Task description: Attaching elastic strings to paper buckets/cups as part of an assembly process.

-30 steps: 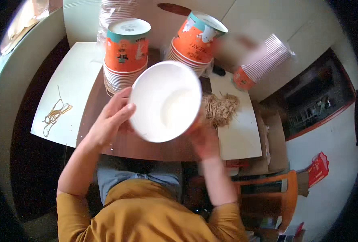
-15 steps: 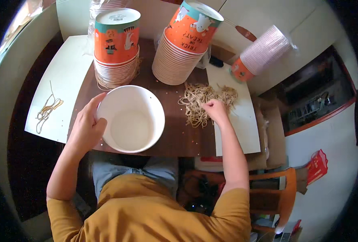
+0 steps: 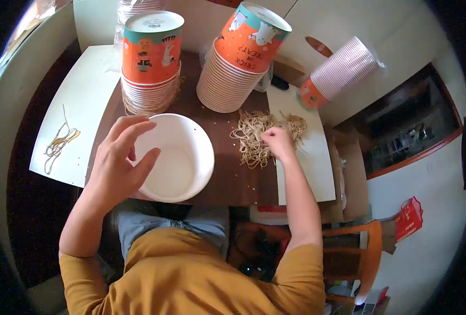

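A white paper bucket (image 3: pixel 191 137) stands on the dark table in front of me, its mouth facing up and nothing inside. Over its left rim hovers my left hand (image 3: pixel 118 157), fingers and thumb apart, holding nothing. At the right, my right hand (image 3: pixel 279 143) is closed in a pinch against a tangled pile of tan cords (image 3: pixel 253 152). What its fingertips hold, if anything, is hidden from view.
Behind the bucket stand two tall stacks of upside-down orange and green paper buckets, a left one (image 3: pixel 151 55) and a right one (image 3: pixel 238 63). A wrapped stack (image 3: pixel 343 71) leans at the far right. Loose cords (image 3: pixel 60 146) lie on the left white board (image 3: pixel 80 89).
My left hand has let go of the bucket's left rim, spread its fingers and moved right over the opening. My right hand stays pinched at the cords.
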{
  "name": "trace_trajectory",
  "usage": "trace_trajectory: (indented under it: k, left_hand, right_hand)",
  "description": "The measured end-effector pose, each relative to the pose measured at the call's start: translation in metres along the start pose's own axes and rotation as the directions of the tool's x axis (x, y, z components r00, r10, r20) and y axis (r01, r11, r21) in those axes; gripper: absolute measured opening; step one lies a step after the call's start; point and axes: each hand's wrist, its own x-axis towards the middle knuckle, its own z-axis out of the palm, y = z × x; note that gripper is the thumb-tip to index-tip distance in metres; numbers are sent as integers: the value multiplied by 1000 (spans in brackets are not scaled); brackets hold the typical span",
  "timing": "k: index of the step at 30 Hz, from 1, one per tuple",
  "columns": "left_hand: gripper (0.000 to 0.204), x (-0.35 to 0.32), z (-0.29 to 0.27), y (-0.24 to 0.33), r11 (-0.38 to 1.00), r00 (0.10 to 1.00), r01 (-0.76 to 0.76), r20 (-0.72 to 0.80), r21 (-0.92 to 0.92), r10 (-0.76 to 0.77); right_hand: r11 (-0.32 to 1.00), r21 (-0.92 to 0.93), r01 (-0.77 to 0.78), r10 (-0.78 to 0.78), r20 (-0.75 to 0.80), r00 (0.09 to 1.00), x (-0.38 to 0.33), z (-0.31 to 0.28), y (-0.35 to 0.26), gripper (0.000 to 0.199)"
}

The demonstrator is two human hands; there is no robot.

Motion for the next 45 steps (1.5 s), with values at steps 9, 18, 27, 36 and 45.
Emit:
trace_trajectory:
  k: [9,18,27,36,45]
  left_hand:
    - [30,23,-4,3,987,986,-122,98,-106,132]
    - [25,17,-7,7,975,974,-154,143,-163,178]
    - [24,11,-17,-3,985,990,-95,88,-147,109]
    - [22,32,-14,5,972,975,-125,157,-199,157]
    - [19,29,-7,14,966,967,-109,198,-236,158]
  right_hand:
    - [989,125,78,-64,-112,992,1,-102,-63,29]
    - [1000,-7,-9,9,69,998,12,4,9,20]
    - [986,155,-57,61,-20,998,4,-143,-23,12]
    - [538,784,311,-307,-162,938,-36,-191,-112,20]
    - [630,-365,685,-654,226,722,48,28,-42,18]
